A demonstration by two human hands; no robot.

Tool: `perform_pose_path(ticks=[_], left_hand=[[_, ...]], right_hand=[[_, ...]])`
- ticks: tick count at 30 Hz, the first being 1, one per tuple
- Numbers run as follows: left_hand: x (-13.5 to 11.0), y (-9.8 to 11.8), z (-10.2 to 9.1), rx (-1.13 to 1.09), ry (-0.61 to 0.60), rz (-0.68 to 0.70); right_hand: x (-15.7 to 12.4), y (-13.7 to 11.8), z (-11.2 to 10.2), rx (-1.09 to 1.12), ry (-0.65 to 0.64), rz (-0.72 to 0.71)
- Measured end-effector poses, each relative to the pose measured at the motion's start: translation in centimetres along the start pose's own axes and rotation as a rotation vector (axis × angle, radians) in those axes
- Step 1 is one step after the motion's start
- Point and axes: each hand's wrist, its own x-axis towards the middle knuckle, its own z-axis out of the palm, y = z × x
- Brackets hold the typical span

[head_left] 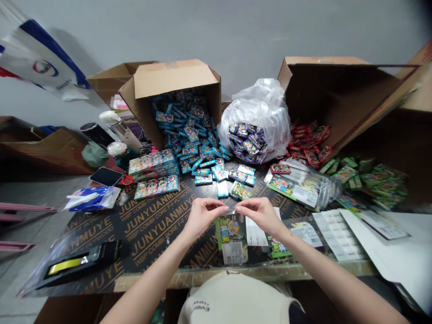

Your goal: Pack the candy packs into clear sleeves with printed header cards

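- The left hand (202,218) has thumb and fingertips pinched together at the top edge of the pouch (232,236).
- The right hand (262,216) pinches the same edge, its fingertips just beside the left's.
- The pouch, clear with a green print, is below both hands, over the near part of the table (148,234).
- Just beyond the fingers lies a green box (240,191).
- Farther back, blue boxes (189,126) spill from a carton (175,80).

Across the tabletop (143,264) JUNYUANMUYE is repeating, with WBP COMBI CORE F-F PLYWOOD running below it; the hanging bag (62,67) is showing a blurred logo!
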Motion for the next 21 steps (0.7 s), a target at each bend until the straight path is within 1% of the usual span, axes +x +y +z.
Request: perform_pose_path(ticks=[3,7,9,11,14,16,19,21], left_hand=[[-0.1,0.2,-0.1,0.032,-0.045,0.041],[-0.1,0.3,-0.2,0.037,-0.066,0.003],[-0.1,0.3,-0.2,0.055,-0.073,0.027],[-0.4,0.4,0.0,0.102,-0.060,0.105],[-1.0,0.5,0.2,0.212,-0.038,0.273],[-1.3,0.3,0.3,0.266,-0.031,0.330],[-1.6,-0.3,0.0,0.260,-0.034,0.294],[-1.6,-0.8,-0.4,0.213,-0.016,0.238]], right_hand=[[0.3,-0.3,-0.3,-0.019,-0.041,-0.007],[0.5,-0.2,-0.4,-0.013,-0.053,0.001],[0.5,0.0,-0.4,-0.006,-0.053,-0.001],[0.5,0.3,-0.5,-0.010,-0.052,-0.010],[0.0,0.9,-0.5,-0.027,-0.035,-0.030],[-0.5,1.3,-0.5,-0.041,-0.006,-0.089],[-1.1,1.8,-0.4,-0.086,0.007,-0.226],[-1.7,2.4,-0.1,-0.114,0.022,-0.256]])
